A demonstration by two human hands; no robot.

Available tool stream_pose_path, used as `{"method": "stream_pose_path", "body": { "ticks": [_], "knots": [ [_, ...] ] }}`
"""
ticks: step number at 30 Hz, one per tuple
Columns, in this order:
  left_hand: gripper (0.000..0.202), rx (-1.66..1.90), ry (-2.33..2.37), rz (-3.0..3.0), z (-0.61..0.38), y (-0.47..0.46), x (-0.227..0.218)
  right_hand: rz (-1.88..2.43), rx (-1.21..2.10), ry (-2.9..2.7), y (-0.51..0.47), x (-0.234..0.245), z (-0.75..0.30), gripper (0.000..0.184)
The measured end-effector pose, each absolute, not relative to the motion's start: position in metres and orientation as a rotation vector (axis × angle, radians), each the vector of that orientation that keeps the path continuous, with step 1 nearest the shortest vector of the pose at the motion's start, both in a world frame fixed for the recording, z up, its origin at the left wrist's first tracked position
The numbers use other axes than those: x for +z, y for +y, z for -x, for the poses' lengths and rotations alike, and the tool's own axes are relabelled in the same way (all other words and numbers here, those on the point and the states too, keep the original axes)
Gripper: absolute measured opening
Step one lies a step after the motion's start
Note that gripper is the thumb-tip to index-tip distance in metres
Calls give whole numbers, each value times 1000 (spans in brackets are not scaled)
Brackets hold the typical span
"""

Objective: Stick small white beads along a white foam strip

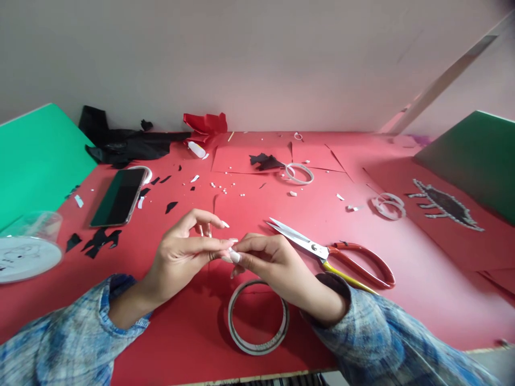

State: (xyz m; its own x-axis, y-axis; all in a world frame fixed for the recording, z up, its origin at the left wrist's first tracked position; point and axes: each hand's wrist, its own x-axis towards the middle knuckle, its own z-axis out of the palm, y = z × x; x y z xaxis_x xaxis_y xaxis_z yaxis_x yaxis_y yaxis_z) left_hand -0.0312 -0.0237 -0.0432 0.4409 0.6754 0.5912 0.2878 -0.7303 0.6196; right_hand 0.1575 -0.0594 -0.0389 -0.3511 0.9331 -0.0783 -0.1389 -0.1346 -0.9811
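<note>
My left hand [181, 252] and my right hand [269, 260] meet above the red table, fingertips pinched together at one spot. Whatever sits between them is too small and too covered to name. The left thumb and a finger are pressed close, while its index finger is raised. Just below my right hand lies a roll of tape [258, 348], flat on the table. Scissors [317, 249] with red and yellow handles rest beside my right wrist, blades slightly apart and pointing left.
A phone [118, 197], black scraps [132, 145] and a small white bottle [197, 149] lie left. White rings [300, 173] and white beads [223, 187] are scattered behind the hands. At right, a bead-edged black shape [446, 205] lies on red paper near a green board [475, 161].
</note>
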Motion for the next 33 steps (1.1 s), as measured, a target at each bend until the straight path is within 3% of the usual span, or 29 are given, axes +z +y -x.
{"method": "stream_pose_path", "body": {
  "ticks": [13, 18, 20, 26, 33],
  "knots": [
    [31, 1045, 535, -2797, 42, -14, -26, 910, 1574, -1352, -56, -35, -161, 19],
    [64, 1104, 739, -2499, 42, -13, -29, 870, 1549, -1330, -53, -26, -168, 14],
    [68, 1075, 768, -2365, 41, -15, -32, 879, 1550, -1330, -52, -24, -169, 13],
    [45, 1005, 802, -2247, 33, -24, -30, 841, 1618, -1299, -52, -26, -168, 13],
    [19, 856, 861, -2200, 32, -20, -28, 1079, 1633, -1369, -52, -33, -164, 30]
  ]
}}
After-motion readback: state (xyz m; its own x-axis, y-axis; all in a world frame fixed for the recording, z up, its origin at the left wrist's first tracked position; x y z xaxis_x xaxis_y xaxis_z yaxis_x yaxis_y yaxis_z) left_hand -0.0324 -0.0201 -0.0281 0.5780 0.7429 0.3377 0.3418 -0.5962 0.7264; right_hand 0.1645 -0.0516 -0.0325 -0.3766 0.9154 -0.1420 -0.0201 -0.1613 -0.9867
